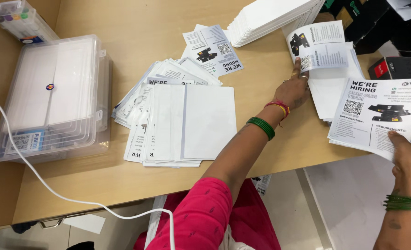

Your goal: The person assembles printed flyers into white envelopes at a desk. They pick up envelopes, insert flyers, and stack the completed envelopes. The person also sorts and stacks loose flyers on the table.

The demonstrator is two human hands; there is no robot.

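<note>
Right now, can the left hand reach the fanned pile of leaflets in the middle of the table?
Probably yes: the left hand rests on a nearby stack, and bare table separates it from the fanned pile.

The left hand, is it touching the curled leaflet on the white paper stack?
Touching. The head view shows the left hand with its fingertips pressed on the lower edge of the curled leaflet, no gap between them.

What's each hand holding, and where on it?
Right hand grips a printed leaflet by its near edge, thumb on top. Left hand pinches the lower left corner of a curled leaflet lifted off the stack.
</note>
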